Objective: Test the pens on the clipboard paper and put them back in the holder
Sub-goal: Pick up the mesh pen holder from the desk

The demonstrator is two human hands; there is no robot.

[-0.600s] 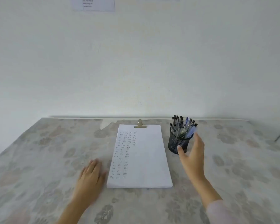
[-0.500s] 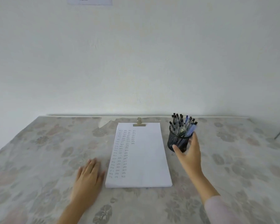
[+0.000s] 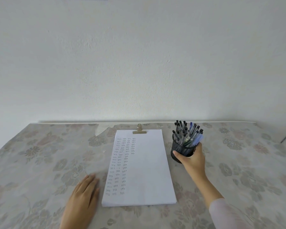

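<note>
Pens (image 3: pixel 186 133) stand bunched in the black mesh holder (image 3: pixel 182 150) right of the clipboard paper (image 3: pixel 144 171), the right hand (image 3: pixel 192 160) wrapped around it, the left hand (image 3: pixel 82 202) flat on the table (image 3: pixel 40 162); testing seems about to begin, needing one pen drawn out.

Floral-patterned grey surface (image 3: pixel 40 154): wide bare stretches lie left of the white clipboard paper stack (image 3: pixel 144 171) and right of the black mesh cylindrical pen holder (image 3: pixel 180 148). The narrow strip between paper and holder is partly taken by the right hand (image 3: pixel 192 161), thumb and fingers wrapped round the holder wall. Dark-capped pens (image 3: pixel 186 131) fan above the rim, crowding the holder's mouth. The left hand (image 3: pixel 82 200) lies flat just beside the paper's near left corner. The white wall (image 3: pixel 139 63) closes the far edge.
</note>
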